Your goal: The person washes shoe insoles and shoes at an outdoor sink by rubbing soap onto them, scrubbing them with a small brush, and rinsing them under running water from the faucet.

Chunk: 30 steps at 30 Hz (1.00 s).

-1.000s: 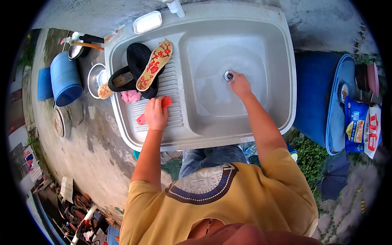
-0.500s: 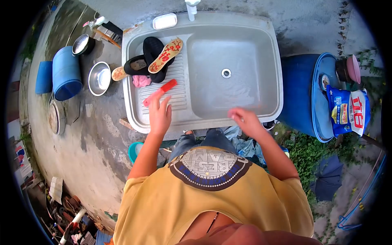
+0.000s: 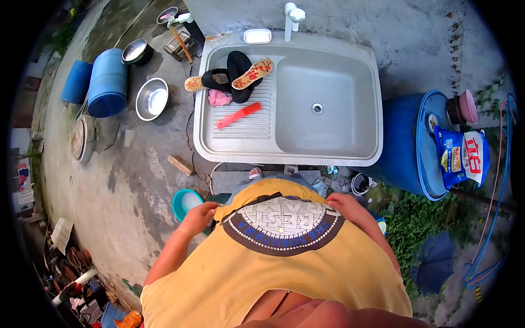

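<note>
My left hand (image 3: 201, 216) pinches the left side of the yellow shirt (image 3: 328, 268) at waist height. On the other side, my right hand (image 3: 342, 202) has its fingers closed on the shirt's edge. Beyond them is the grey sink (image 3: 328, 158). On its ribbed board lie a red brush (image 3: 239, 116), a pink cloth (image 3: 219, 98), black shoes (image 3: 237, 64) and a patterned insole (image 3: 252, 74). Another insole (image 3: 194, 83) sticks out over the left rim. The basin's drain (image 3: 317, 109) shows uncovered.
A white soap dish (image 3: 257, 36) and a white tap (image 3: 289, 22) are at the sink's back. Blue barrels (image 3: 108, 82) and a metal bowl (image 3: 152, 99) stand left, a blue barrel (image 3: 404, 136) with a bag (image 3: 462, 157) right. A teal basin (image 3: 188, 204) sits below.
Both hands have left the sink and come back to the shirt, taking hold of it. The red brush, earlier under my left hand, lies free on the ribbed board. The view has shifted.
</note>
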Motion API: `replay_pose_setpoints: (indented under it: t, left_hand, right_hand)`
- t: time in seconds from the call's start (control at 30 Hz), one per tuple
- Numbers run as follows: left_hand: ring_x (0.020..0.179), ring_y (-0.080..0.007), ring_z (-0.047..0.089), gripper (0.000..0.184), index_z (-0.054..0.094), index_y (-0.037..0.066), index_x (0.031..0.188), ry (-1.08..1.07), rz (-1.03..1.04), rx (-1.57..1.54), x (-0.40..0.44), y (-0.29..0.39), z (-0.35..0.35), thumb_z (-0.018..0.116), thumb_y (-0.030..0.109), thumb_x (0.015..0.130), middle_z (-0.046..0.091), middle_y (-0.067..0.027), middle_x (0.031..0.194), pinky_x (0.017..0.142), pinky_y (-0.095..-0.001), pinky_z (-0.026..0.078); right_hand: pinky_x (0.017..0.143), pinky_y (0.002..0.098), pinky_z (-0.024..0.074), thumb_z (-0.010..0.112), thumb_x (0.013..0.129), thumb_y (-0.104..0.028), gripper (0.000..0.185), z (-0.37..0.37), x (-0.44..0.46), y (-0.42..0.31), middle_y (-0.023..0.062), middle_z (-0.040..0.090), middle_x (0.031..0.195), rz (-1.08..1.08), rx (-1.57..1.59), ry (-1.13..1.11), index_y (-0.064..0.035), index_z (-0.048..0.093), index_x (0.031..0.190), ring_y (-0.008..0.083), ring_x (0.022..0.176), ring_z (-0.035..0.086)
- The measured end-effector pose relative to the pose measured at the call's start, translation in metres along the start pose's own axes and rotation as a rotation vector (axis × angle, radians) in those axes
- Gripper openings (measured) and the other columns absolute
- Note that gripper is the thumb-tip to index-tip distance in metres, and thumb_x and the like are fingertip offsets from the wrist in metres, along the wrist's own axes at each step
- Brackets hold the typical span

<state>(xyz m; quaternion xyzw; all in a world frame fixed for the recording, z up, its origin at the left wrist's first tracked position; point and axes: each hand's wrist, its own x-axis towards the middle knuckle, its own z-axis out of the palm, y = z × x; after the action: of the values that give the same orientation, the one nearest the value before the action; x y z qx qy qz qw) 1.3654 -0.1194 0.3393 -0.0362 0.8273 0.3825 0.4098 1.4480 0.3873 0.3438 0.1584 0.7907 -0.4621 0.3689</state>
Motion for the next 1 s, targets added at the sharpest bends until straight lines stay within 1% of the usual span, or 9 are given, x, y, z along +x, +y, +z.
replay_pose_setpoints:
  t: [0.13, 0.23, 0.3, 0.37, 0.43, 0.57, 0.8, 0.93, 1.0]
  left_hand:
    - [0.100, -0.0214, 0.066, 0.028, 0.067, 0.004, 0.127, -0.132, 0.001, -0.213, 0.006, 0.005, 0.012, 0.062, 0.020, 0.104, 0.072, -0.0097, 0.110, 0.091, -0.0330, 0.052]
    - [0.093, -0.0196, 0.064, 0.022, 0.068, 0.005, 0.120, 0.024, 0.232, 0.084, -0.007, 0.019, 0.010, 0.063, 0.016, 0.102, 0.071, -0.0087, 0.103, 0.085, -0.0328, 0.051]
    - [0.086, -0.0122, 0.057, 0.016, 0.070, 0.007, 0.115, 0.062, 0.402, -0.112, -0.004, 0.010, 0.013, 0.061, 0.009, 0.102, 0.067, -0.0029, 0.095, 0.078, -0.0293, 0.049]
    - [0.085, -0.0092, 0.055, 0.017, 0.070, 0.008, 0.115, -0.110, 0.164, -0.500, -0.008, 0.009, 0.010, 0.059, 0.007, 0.102, 0.065, -0.0002, 0.095, 0.077, -0.0275, 0.048]
    - [0.083, -0.0075, 0.054, 0.018, 0.071, 0.008, 0.115, -0.154, 0.076, -0.432, -0.016, 0.029, -0.001, 0.058, 0.007, 0.103, 0.064, 0.0019, 0.093, 0.075, -0.0262, 0.047]
    - [0.083, -0.0073, 0.056, 0.018, 0.071, 0.007, 0.116, -0.176, 0.016, -0.215, -0.012, 0.028, 0.000, 0.060, 0.010, 0.103, 0.066, 0.0039, 0.092, 0.074, -0.0258, 0.048]
    - [0.080, -0.0220, 0.071, 0.027, 0.073, 0.009, 0.113, -0.137, 0.139, 0.104, -0.001, 0.023, 0.017, 0.074, 0.028, 0.093, 0.075, -0.0081, 0.088, 0.073, -0.0374, 0.055]
    - [0.082, -0.0336, 0.071, 0.024, 0.073, 0.009, 0.105, 0.113, 0.272, 0.298, -0.004, 0.037, 0.030, 0.074, 0.028, 0.090, 0.074, -0.0121, 0.089, 0.073, -0.0419, 0.056]
    - [0.079, -0.0283, 0.072, 0.021, 0.073, 0.008, 0.105, 0.214, 0.323, 0.370, -0.003, 0.037, 0.037, 0.072, 0.026, 0.093, 0.075, -0.0091, 0.088, 0.071, -0.0395, 0.055]
  right_hand:
    - [0.085, 0.0319, 0.0540, 0.057, 0.098, -0.001, 0.020, 0.011, 0.011, 0.002, 0.0109, 0.070, 0.109, -0.210, 0.153, -0.015, -0.0024, 0.070, 0.113, 0.0190, 0.095, 0.068]
    - [0.084, 0.0284, 0.0520, 0.053, 0.097, 0.007, 0.021, 0.007, 0.003, -0.012, 0.0084, 0.065, 0.120, -0.324, 0.309, -0.001, -0.0017, 0.069, 0.108, 0.0150, 0.097, 0.064]
    - [0.082, 0.0268, 0.0513, 0.053, 0.098, 0.007, 0.021, 0.006, 0.000, -0.011, 0.0074, 0.066, 0.118, -0.291, 0.448, -0.029, -0.0034, 0.069, 0.106, 0.0126, 0.096, 0.063]
    - [0.075, 0.0265, 0.0510, 0.057, 0.098, 0.002, 0.017, 0.007, 0.002, 0.001, 0.0046, 0.069, 0.110, -0.150, 0.497, -0.048, -0.0067, 0.070, 0.104, 0.0115, 0.087, 0.064]
    - [0.073, 0.0290, 0.0520, 0.061, 0.097, -0.005, 0.012, 0.007, 0.005, 0.013, 0.0062, 0.073, 0.103, 0.038, 0.448, -0.054, -0.0068, 0.071, 0.105, 0.0141, 0.082, 0.066]
    - [0.075, 0.0354, 0.0537, 0.070, 0.093, -0.018, 0.022, 0.009, 0.048, 0.089, 0.0129, 0.076, 0.094, -0.112, 0.165, -0.131, -0.0051, 0.071, 0.110, 0.0225, 0.082, 0.071]
    - [0.084, 0.0437, 0.0548, 0.065, 0.090, -0.035, 0.033, 0.012, 0.031, 0.016, 0.0157, 0.075, 0.106, -0.204, -0.527, 0.015, -0.0139, 0.073, 0.114, 0.0349, 0.100, 0.072]
    - [0.084, 0.0431, 0.0551, 0.067, 0.090, -0.033, 0.030, 0.016, 0.038, 0.009, 0.0147, 0.075, 0.105, -0.122, -0.383, 0.077, -0.0157, 0.074, 0.113, 0.0365, 0.101, 0.072]
    - [0.082, 0.0400, 0.0552, 0.070, 0.089, -0.029, 0.028, 0.026, 0.051, 0.036, 0.0146, 0.076, 0.100, -0.130, -0.264, 0.130, -0.0132, 0.073, 0.113, 0.0333, 0.097, 0.073]
